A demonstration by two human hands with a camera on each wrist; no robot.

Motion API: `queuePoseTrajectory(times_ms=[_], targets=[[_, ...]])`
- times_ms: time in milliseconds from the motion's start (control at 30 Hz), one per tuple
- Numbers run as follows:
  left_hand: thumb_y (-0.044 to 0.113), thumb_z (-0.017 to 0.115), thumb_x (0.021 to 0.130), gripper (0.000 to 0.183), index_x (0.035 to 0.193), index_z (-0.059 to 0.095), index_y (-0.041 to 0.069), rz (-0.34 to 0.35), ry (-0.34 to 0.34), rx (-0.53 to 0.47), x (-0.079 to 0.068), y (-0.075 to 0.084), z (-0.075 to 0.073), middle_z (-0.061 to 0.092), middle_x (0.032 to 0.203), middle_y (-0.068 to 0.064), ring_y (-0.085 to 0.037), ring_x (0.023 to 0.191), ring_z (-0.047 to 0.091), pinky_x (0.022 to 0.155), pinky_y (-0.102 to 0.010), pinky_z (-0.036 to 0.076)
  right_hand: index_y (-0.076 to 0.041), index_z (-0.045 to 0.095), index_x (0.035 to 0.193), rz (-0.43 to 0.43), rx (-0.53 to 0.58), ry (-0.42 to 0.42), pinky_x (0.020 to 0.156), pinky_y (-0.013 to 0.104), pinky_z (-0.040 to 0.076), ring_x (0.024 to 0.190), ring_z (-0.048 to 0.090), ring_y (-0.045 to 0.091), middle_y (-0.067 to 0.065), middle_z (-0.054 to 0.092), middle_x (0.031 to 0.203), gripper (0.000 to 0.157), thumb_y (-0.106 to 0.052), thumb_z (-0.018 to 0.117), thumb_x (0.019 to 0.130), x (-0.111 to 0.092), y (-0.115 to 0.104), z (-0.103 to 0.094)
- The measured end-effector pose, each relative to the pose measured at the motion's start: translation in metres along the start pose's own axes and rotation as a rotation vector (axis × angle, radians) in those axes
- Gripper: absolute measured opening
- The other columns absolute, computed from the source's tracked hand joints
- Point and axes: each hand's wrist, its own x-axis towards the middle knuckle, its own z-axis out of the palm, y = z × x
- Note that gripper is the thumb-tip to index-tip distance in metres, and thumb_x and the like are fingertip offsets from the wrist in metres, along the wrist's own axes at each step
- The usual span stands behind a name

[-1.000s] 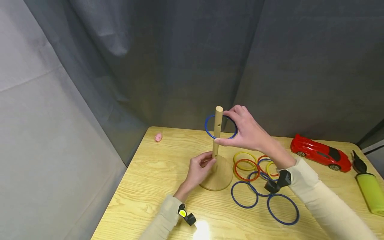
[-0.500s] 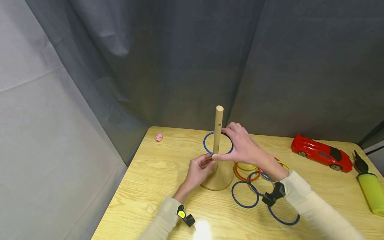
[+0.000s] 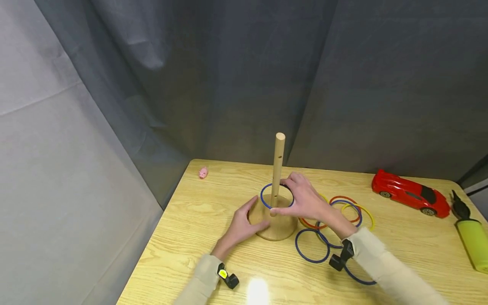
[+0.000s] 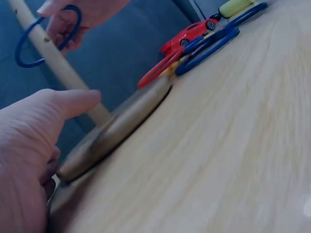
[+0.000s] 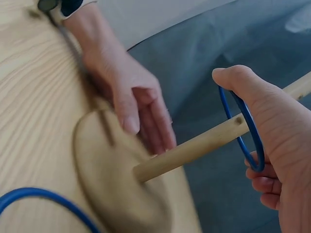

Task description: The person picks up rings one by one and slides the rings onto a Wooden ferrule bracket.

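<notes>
A wooden ring-toss stand rises from the table, with a tall round post (image 3: pixel 278 156) on a disc-shaped base (image 3: pixel 280 231). My right hand (image 3: pixel 305 203) pinches a blue ring (image 5: pixel 250 119) between thumb and fingers. That ring encircles the post, low on it and above the base. At the left side of the base, my left hand (image 3: pixel 238 224) has its thumb and fingers spread apart, off the post. In the left wrist view, the left thumb (image 4: pixel 80 102) extends in front of the post's foot.
Several loose rings lie right of the stand, including a blue ring (image 3: pixel 312 262), a red ring (image 3: pixel 343 196) and a yellow ring (image 3: pixel 373 220). Behind them sit a red toy car (image 3: pixel 409 195) and a yellow-green hand pump (image 3: pixel 472 245). A pink pig figure (image 3: pixel 203 173) is far left.
My right hand has lowered the blue ring along the post from near its top. My left hand has let go of the post, moved down beside the base and spread its fingers.
</notes>
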Motion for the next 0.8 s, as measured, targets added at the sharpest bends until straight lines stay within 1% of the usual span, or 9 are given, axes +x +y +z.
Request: queuePoseTrajectory(times_ms=[33,67,200,267,300,367,500,633,800], targets=[[0.039,0.087,0.086,0.098,0.161,0.036,0.003,-0.007,-0.016,0.043,-0.001,-0.002,-0.001,0.042,0.164,-0.014,-0.029,0.151,0.039,0.125,-0.048,0.034,-0.009,0.069,0.131,0.004,0.004,-0.003,0.08,0.036,0.039,0.091,0.045,0.019,0.001,0.052,0.1,0.086,-0.064,0.09,0.069,-0.002,0.003,0.005],[0.047,0.086,0.085,0.103,0.162,0.035,0.003,0.001,-0.032,0.102,-0.001,-0.008,-0.001,0.039,0.165,-0.013,-0.029,0.153,0.037,0.126,-0.047,0.033,-0.009,0.07,0.13,0.009,0.003,-0.01,0.081,0.037,0.039,0.091,0.045,0.019,0.001,0.053,0.1,0.085,-0.064,0.089,0.069,-0.004,0.006,0.009],[0.071,0.077,0.081,0.114,0.164,0.032,0.007,0.006,-0.085,0.372,-0.004,-0.014,-0.004,0.034,0.169,-0.008,-0.025,0.157,0.028,0.13,-0.045,0.022,-0.007,0.071,0.128,0.016,-0.015,-0.037,0.082,0.037,0.04,0.094,0.048,0.02,0.004,0.057,0.104,0.086,-0.07,0.084,0.071,-0.012,0.014,0.029],[0.079,0.072,0.08,0.117,0.164,0.033,0.008,0.008,-0.096,0.484,-0.005,-0.017,-0.005,0.034,0.169,-0.006,-0.024,0.158,0.027,0.131,-0.044,0.018,-0.007,0.07,0.127,0.02,-0.036,-0.055,0.082,0.036,0.04,0.096,0.048,0.02,0.006,0.059,0.106,0.088,-0.074,0.081,0.072,-0.015,0.017,0.038],[0.082,0.07,0.079,0.119,0.164,0.032,0.009,0.005,-0.102,0.519,-0.006,-0.018,-0.006,0.034,0.169,-0.005,-0.023,0.159,0.025,0.132,-0.042,0.017,-0.006,0.07,0.126,0.024,-0.043,-0.063,0.081,0.036,0.04,0.097,0.048,0.02,0.006,0.059,0.107,0.089,-0.076,0.08,0.072,-0.017,0.018,0.042],[0.084,0.068,0.078,0.12,0.165,0.031,0.009,0.002,-0.106,0.554,-0.006,-0.019,-0.009,0.033,0.17,-0.005,-0.021,0.159,0.024,0.132,-0.041,0.017,-0.006,0.07,0.125,0.034,-0.051,-0.073,0.082,0.036,0.039,0.097,0.047,0.021,0.008,0.06,0.108,0.089,-0.078,0.079,0.072,-0.017,0.02,0.05],[0.089,0.064,0.076,0.125,0.166,0.027,0.01,-0.002,-0.132,0.582,-0.005,-0.019,-0.009,0.03,0.171,-0.006,-0.021,0.16,0.021,0.132,-0.041,0.016,-0.009,0.072,0.12,0.066,-0.085,-0.08,0.081,0.035,0.037,0.093,0.045,0.021,0.003,0.057,0.103,0.087,-0.079,0.079,0.069,-0.02,0.023,0.06],[0.092,0.061,0.074,0.128,0.167,0.026,0.011,-0.01,-0.141,0.603,-0.006,-0.019,-0.008,0.029,0.171,-0.005,-0.021,0.16,0.021,0.132,-0.04,0.016,-0.009,0.073,0.117,0.066,-0.137,-0.099,0.079,0.037,0.037,0.091,0.044,0.021,0.0,0.053,0.099,0.087,-0.081,0.077,0.069,-0.02,0.026,0.068],[0.094,0.061,0.073,0.13,0.167,0.024,0.013,-0.02,-0.145,0.617,-0.008,-0.019,-0.009,0.028,0.172,-0.002,-0.018,0.16,0.02,0.132,-0.038,0.015,-0.01,0.072,0.117,0.067,-0.186,-0.119,0.083,0.04,0.04,0.095,0.046,0.022,0.0,0.052,0.101,0.089,-0.085,0.073,0.07,-0.018,0.028,0.076]])
